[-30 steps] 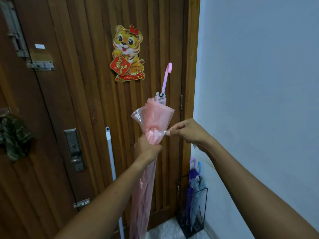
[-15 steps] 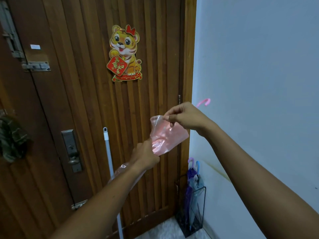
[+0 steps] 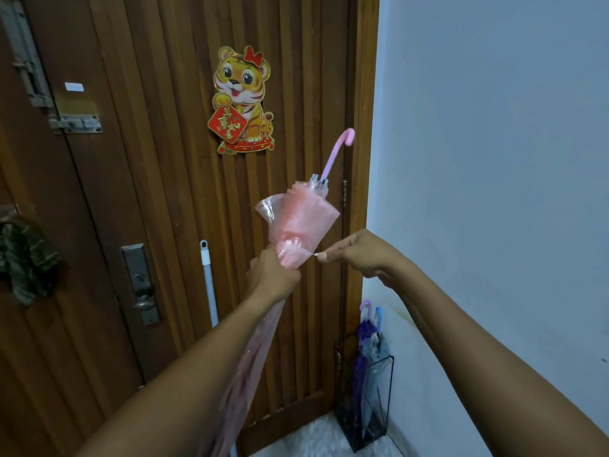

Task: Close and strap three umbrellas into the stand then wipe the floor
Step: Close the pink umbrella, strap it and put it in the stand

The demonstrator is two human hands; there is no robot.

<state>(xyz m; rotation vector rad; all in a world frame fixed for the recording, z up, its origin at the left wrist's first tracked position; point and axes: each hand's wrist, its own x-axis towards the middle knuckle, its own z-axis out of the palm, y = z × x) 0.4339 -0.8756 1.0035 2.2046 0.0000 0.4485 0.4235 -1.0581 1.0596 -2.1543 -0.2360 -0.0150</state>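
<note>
The pink umbrella (image 3: 303,222) was up in front of the door (image 3: 158,192), long axis slanting from low on the left up to the hooked handle (image 3: 339,150) at the upper right. The left hand (image 3: 272,275) was wrapped tight round the gathered canopy at mid-length, holding the folds bunched. And here was the key bit: the strap (image 3: 311,254) stood out sideways from the canopy towards the right, and the right hand (image 3: 359,255) had its end pinched between thumb and fingers (image 3: 324,257), just beside the fabric. So the right hand was the one on the strap, with the bundle lying to its left; winding round it looked like the next call.

Count them: three umbrellas in all. One pink in the hands, one purple (image 3: 361,357) and one blue (image 3: 377,354) upright in the single wire stand (image 3: 393,390), down on the floor by the wall, well below the right hand. One white pole (image 3: 208,282) leaned on the door.
</note>
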